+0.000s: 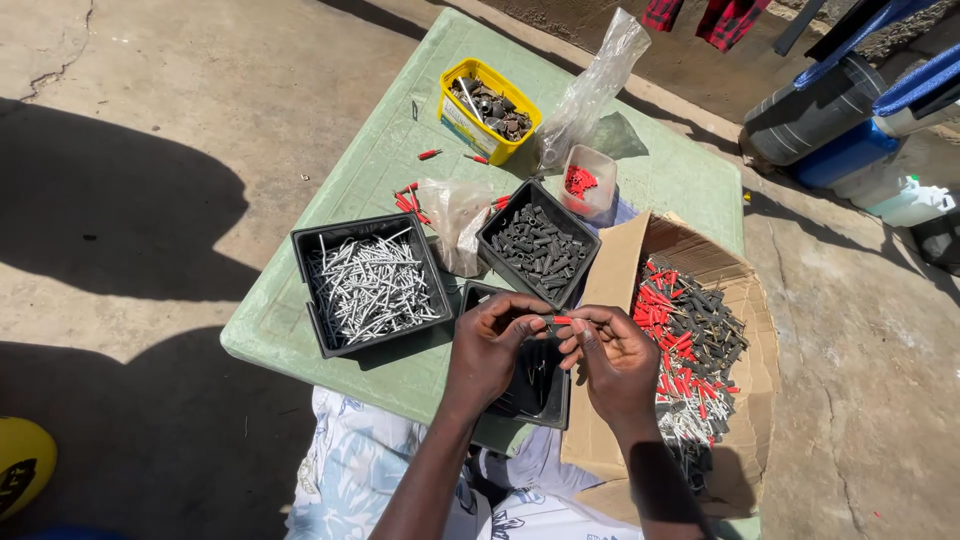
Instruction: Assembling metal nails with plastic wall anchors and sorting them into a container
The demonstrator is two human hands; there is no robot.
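Note:
My left hand [492,343] and my right hand [612,352] meet above a black tray [548,402] at the near edge of a green table [370,160]. Between their fingertips they pinch a small piece with a red tip [560,320]. Both hands grip it, one from each side. A cardboard box [615,270] full of red, grey and dark assembled pieces sits just right of my right hand.
A black tray of silver screws [368,283] and a black tray of dark plugs [538,243] stand behind the hands. Farther back are a yellow tub [488,108], a small clear tub of red parts [586,181], plastic bags and loose red pieces [408,200].

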